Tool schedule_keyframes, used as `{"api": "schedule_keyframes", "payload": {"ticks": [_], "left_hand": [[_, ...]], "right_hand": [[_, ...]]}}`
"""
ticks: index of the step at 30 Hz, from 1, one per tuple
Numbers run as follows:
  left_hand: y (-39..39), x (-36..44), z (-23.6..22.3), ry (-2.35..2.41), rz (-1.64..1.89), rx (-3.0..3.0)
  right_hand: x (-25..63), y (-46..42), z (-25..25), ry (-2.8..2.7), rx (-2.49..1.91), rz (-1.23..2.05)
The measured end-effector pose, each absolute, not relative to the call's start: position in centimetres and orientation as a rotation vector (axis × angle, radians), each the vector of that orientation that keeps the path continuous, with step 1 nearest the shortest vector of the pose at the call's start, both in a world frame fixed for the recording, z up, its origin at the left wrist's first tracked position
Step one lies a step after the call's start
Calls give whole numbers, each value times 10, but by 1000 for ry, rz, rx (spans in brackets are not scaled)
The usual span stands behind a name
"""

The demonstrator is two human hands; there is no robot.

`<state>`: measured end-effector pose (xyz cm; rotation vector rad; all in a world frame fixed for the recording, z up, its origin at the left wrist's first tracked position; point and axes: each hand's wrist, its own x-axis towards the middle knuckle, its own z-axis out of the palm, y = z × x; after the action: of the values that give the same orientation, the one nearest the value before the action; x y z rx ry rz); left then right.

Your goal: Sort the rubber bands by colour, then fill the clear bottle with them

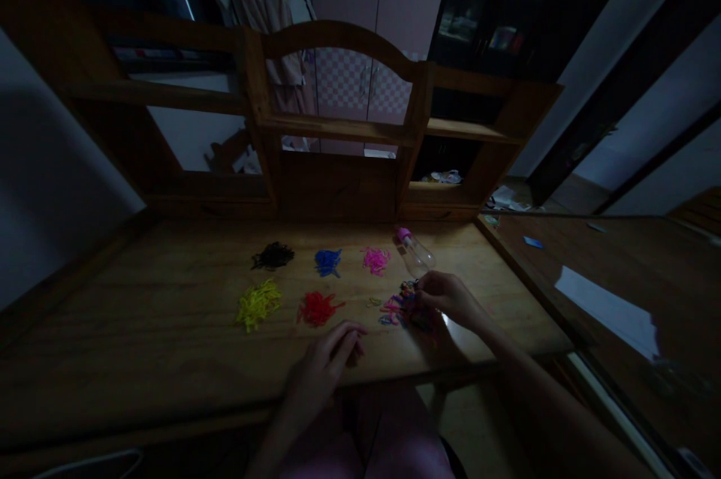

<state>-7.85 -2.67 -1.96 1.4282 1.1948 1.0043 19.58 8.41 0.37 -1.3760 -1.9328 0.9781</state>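
Nearest, at the lower centre of the frame, the left hand is half curled over the front of the wooden bench; whether its fingertips meet is too dim to tell. Right of centre, the right hand reaches in with thumb and fingertips drawn together at the mixed pile, a loose, tangled heap of small, thin pieces in pink, blue, red, black and yellow; whether it pinches a piece cannot be made out. Just left of that heap lie a few yellowish pieces. Further left come the bright red pile and the spread-out yellow pile. Beyond them, left to right, sit the black pile, blue pile and pink pile, then a clear bottle with a pink top, lying tilted. Farther back, a wooden shelf crosses the frame.
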Motion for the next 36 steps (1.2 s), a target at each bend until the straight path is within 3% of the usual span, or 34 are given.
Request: {"api": "schedule_keyframes", "payload": {"ticks": [8, 15, 29, 36], "left_hand": [[-27, -79, -20, 1172, 1007, 1424], [-26, -79, -22, 1204, 987, 1435], [-27, -79, -21, 1193, 1004, 1438], [-28, -79, -19, 1199, 993, 1442]], "right_hand": [[203, 82, 9, -1461, -1295, 1513], [200, 79, 8, -1225, -1221, 1712], [212, 82, 10, -1327, -1364, 1559], [204, 75, 8, -1520, -1270, 1652]]}}
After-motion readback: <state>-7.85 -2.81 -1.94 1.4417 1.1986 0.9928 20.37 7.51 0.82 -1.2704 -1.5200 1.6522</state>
